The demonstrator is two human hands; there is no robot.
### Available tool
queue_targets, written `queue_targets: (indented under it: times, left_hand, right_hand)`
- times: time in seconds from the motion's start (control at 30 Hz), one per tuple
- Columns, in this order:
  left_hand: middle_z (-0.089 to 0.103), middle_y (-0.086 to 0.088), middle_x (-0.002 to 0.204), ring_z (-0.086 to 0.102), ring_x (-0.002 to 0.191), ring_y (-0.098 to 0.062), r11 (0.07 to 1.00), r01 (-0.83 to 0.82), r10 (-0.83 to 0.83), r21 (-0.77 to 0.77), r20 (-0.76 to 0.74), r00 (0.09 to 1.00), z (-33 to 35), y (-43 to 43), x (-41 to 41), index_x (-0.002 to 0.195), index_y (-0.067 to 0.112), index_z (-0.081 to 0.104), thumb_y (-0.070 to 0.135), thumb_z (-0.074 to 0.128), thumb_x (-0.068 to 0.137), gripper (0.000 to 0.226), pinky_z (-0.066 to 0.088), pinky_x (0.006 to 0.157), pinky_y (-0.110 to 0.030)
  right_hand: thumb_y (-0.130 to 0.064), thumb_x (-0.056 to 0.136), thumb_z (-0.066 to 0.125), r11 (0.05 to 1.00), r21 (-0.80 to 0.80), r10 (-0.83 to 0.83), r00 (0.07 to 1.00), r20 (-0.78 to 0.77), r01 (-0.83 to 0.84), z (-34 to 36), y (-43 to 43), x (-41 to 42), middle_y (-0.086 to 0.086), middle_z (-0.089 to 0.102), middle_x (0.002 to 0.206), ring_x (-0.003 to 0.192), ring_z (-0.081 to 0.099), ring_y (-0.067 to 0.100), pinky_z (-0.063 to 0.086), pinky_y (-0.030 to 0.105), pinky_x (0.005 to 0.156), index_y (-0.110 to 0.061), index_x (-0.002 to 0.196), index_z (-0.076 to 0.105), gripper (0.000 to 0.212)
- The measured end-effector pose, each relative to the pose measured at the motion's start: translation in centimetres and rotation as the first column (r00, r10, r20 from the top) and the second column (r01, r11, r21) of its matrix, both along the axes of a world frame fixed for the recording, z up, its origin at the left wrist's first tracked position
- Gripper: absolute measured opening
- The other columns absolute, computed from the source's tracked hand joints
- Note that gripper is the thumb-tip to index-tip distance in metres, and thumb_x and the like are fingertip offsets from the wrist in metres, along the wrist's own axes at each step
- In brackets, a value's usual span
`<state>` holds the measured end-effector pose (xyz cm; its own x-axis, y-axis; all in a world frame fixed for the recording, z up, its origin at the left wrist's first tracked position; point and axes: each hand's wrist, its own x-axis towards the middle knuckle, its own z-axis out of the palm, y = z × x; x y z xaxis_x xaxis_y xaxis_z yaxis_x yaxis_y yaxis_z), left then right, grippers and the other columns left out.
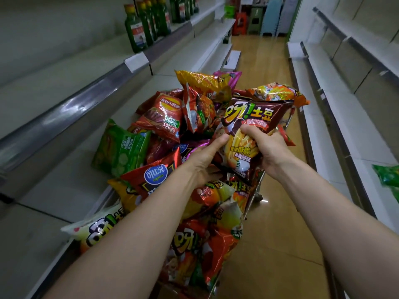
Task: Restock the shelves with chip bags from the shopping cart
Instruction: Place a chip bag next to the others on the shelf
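Both hands grip one brown chip bag [257, 117] just above the shopping cart [258, 192]: the left hand [205, 157] pinches its left edge, and the right hand [266, 147] curls round its right side. Other chip bags [164, 119] are heaped in the cart between the shelves [64, 117].

Dark brown bag [254, 124] w/ yellow fries print, green bag [121, 147], green bottles [138, 29].

Head-worn wide view, facing forward and down, close above cart [254, 190]
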<state>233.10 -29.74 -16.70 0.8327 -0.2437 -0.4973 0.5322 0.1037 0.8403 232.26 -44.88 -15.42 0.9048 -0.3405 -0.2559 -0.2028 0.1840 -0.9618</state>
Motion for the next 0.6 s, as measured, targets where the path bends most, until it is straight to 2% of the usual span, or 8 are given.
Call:
queue_targets:
  times: [0.03,0.13,0.23,0.3,0.4,0.5,0.53,0.6]
  left_hand:
    - [0.064,-0.012,0.12,0.06,0.107,-0.029,0.999,0.036,-0.037,0.04,0.007,0.999,-0.1,0.3,0.3,0.125,0.019,0.058,0.058,0.075,0.067,0.072,0.05,0.086,-0.045]
    - [0.062,-0.005,0.124,0.058,0.109,-0.022,0.971,0.064,-0.09,0.229,0.102,0.991,0.5,0.7,1.0,0.126,0.02,0.06,0.072,0.079,0.043,0.1,0.047,0.095,-0.045]
    - [0.063,-0.002,0.126,0.059,0.111,-0.016,0.951,0.05,-0.119,0.304,0.213,0.97,1.5,0.2,1.9,0.128,0.016,0.06,0.07,0.079,0.052,0.095,0.047,0.091,-0.032]
    - [0.065,-0.001,0.124,0.062,0.111,-0.017,0.948,0.011,-0.092,0.317,0.241,0.966,1.9,-0.3,2.5,0.128,0.017,0.061,0.076,0.077,0.04,0.108,0.049,0.097,-0.036]
    - [0.067,-0.003,0.119,0.063,0.107,-0.018,0.955,-0.023,-0.052,0.296,0.243,0.969,2.2,-0.5,3.2,0.121,0.015,0.064,0.068,0.076,0.059,0.083,0.049,0.098,-0.036]
    - [0.066,-0.004,0.117,0.062,0.106,-0.019,0.944,-0.134,0.055,0.301,0.255,0.965,1.7,0.2,5.0,0.118,0.009,0.063,0.058,0.071,0.077,0.064,0.049,0.095,-0.034]
    - [0.065,-0.002,0.115,0.061,0.105,-0.018,0.92,-0.212,0.113,0.33,0.295,0.949,1.7,0.5,5.7,0.116,0.009,0.062,0.054,0.069,0.081,0.057,0.049,0.092,-0.032]
    - [0.063,0.0,0.11,0.058,0.105,-0.02,0.795,-0.399,0.198,0.457,0.427,0.882,1.8,1.6,7.5,0.107,0.015,0.061,0.045,0.066,0.087,0.036,0.046,0.086,-0.031]
  right_hand:
    - [-0.03,0.07,0.083,0.999,-0.01,0.032,0.999,0.008,-0.032,0.3,-0.3,0.1,0.005,0.074,0.101,0.087,0.073,0.023,0.059,0.045,0.079,-0.015,0.122,0.059,0.06]
    - [-0.025,0.074,0.08,0.996,-0.016,0.087,0.995,0.044,-0.087,1.2,-1.0,0.5,0.008,0.074,0.102,0.09,0.072,0.026,0.057,0.049,0.083,-0.013,0.121,0.058,0.054]
    - [-0.03,0.076,0.079,0.997,-0.001,0.083,0.994,0.077,-0.083,1.5,-1.0,0.9,0.006,0.073,0.104,0.092,0.072,0.024,0.057,0.047,0.086,-0.016,0.121,0.058,0.052]
    - [-0.034,0.076,0.08,0.995,0.019,0.099,0.988,0.115,-0.102,1.8,-0.6,1.2,0.005,0.072,0.108,0.094,0.072,0.023,0.057,0.045,0.085,-0.018,0.126,0.055,0.058]
    - [-0.035,0.068,0.086,0.995,0.002,0.1,0.987,0.128,-0.101,2.0,-0.1,2.5,0.006,0.071,0.109,0.093,0.072,0.024,0.058,0.045,0.082,-0.016,0.13,0.05,0.074]
    - [-0.048,0.045,0.088,0.993,-0.073,0.099,0.99,0.096,-0.092,1.9,0.3,3.7,0.003,0.069,0.109,0.094,0.07,0.024,0.056,0.047,0.087,-0.02,0.13,0.048,0.098]
    - [-0.049,0.045,0.087,0.991,-0.082,0.117,0.989,0.089,-0.11,1.8,0.3,4.1,0.003,0.069,0.11,0.095,0.07,0.024,0.056,0.047,0.088,-0.021,0.13,0.048,0.098]
    - [-0.041,0.061,0.087,0.984,-0.088,0.162,0.984,0.069,-0.156,1.6,0.4,4.7,0.004,0.068,0.109,0.094,0.069,0.024,0.056,0.046,0.088,-0.02,0.126,0.048,0.079]
